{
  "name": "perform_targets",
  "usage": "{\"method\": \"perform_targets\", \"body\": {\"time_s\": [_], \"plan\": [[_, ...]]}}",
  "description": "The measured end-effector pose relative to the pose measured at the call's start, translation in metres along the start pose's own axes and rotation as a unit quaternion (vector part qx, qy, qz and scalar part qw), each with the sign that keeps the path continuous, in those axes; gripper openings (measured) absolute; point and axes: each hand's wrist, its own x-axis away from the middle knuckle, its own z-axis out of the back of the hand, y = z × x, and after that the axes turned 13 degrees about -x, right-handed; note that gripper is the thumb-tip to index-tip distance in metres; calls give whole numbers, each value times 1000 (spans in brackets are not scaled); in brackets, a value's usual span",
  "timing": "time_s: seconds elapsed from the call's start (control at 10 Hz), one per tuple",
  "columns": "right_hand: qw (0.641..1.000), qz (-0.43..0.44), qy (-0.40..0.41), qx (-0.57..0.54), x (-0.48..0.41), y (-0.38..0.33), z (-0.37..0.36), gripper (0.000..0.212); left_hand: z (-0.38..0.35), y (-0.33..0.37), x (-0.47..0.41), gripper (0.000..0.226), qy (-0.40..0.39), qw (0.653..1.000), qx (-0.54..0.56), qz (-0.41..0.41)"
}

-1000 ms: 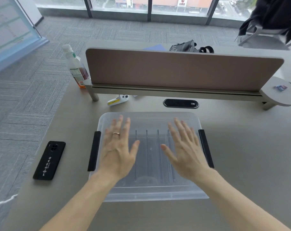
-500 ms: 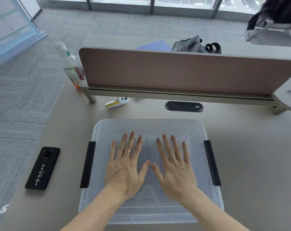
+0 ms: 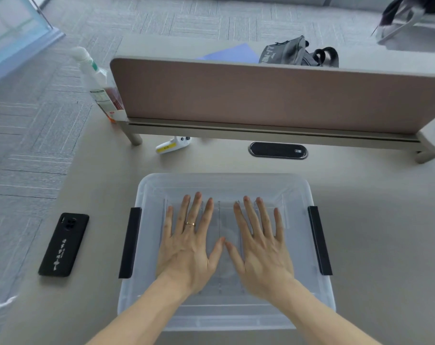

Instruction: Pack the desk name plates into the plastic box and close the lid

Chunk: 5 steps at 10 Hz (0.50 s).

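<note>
The plastic box [image 3: 225,317] sits mid-surface, name plates [image 3: 220,245] dimly visible under its lid [image 3: 224,185]. Left hand [image 3: 186,250] and right hand [image 3: 260,252] lie flat, fingers apart, gripping nothing. Press evenly, then snap both black latches [image 3: 130,242].

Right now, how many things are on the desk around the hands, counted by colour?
Black: 3, phone, two box latches
Clear: 2, plastic box, bottle
White and yellow: 1, small device
Total: 6
</note>
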Motion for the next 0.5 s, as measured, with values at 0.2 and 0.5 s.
{"method": "perform_targets", "body": {"time_s": [0.2, 0.5], "plan": [[998, 2, -57, 4, 0, -3, 16, 79, 21, -2, 3, 77, -59, 998, -12, -12], [958, 109, 139, -225, 12, -44, 209, 58, 160, -32, -22, 54, 33, 984, 172, -5]]}}
